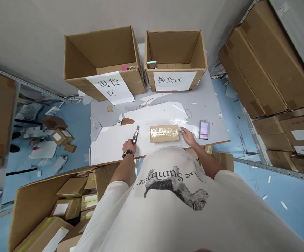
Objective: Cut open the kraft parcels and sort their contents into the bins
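Gripping cutter [135,135], left hand [129,145], taped box [164,133] nearby, carton [110,45] holding perhaps packet [128,68]

Hands: one left hand [129,145], one right hand [189,136]
Tables: one table [211,108]
Open cardboard boxes [115,47] on the table: two
Paper signs [176,81] on those boxes: two
Taped parcels: one taped parcel [164,133]
Utility knives: one utility knife [135,135]
Phones: one phone [204,130]
Large open cartons at lower left: one large carton [31,199]
Parcels [72,186] inside that carton: at least six, partly hidden
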The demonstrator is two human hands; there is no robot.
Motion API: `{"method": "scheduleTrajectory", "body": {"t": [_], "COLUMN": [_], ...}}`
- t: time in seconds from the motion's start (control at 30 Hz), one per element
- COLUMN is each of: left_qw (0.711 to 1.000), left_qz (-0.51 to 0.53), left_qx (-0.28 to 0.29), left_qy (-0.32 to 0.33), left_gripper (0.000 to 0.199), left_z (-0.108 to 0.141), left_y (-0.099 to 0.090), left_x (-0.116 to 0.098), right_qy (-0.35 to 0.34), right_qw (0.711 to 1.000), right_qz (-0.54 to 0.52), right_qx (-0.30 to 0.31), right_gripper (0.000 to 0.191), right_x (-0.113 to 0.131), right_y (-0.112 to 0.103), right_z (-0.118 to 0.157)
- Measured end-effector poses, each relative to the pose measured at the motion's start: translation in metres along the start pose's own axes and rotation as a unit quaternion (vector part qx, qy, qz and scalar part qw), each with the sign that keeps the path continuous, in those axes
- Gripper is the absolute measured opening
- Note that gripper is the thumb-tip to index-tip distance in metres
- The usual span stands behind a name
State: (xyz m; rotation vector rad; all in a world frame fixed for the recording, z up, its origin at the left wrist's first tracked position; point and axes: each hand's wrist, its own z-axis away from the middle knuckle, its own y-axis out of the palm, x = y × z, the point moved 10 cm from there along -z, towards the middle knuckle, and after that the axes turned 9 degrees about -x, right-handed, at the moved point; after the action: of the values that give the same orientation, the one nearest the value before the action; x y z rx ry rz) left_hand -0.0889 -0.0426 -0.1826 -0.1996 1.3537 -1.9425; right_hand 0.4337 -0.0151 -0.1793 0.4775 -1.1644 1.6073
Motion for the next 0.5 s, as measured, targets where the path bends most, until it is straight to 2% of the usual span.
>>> {"method": "scheduleTrajectory", "body": {"t": [0.1,0.2,0.33,0.4,0.5], "left_qw": [0.996,0.987,0.963,0.95,0.928], "left_qz": [0.066,0.11,0.203,0.255,0.335], "left_qx": [0.017,0.05,0.076,0.066,0.035], "left_qy": [-0.056,-0.102,-0.159,-0.17,-0.161], "left_gripper": [0.033,0.022,0.028,0.029,0.029], "left_z": [0.001,0.004,0.01,0.011,0.01], "left_y": [0.01,0.025,0.039,0.039,0.029], "left_x": [0.007,0.007,-0.003,-0.014,-0.035], "right_qy": [0.083,0.113,0.13,0.126,0.097], "right_qw": [0.994,0.986,0.979,0.978,0.981], "right_qz": [-0.065,-0.095,-0.151,-0.162,-0.163], "right_qx": [0.038,0.08,0.048,0.03,0.031], "right_gripper": [0.085,0.104,0.079,0.071,0.069], "right_x": [0.003,0.014,0.031,0.041,0.059], "right_y": [0.019,0.043,0.062,0.072,0.089], "right_z": [0.012,0.025,0.027,0.023,0.012]}}
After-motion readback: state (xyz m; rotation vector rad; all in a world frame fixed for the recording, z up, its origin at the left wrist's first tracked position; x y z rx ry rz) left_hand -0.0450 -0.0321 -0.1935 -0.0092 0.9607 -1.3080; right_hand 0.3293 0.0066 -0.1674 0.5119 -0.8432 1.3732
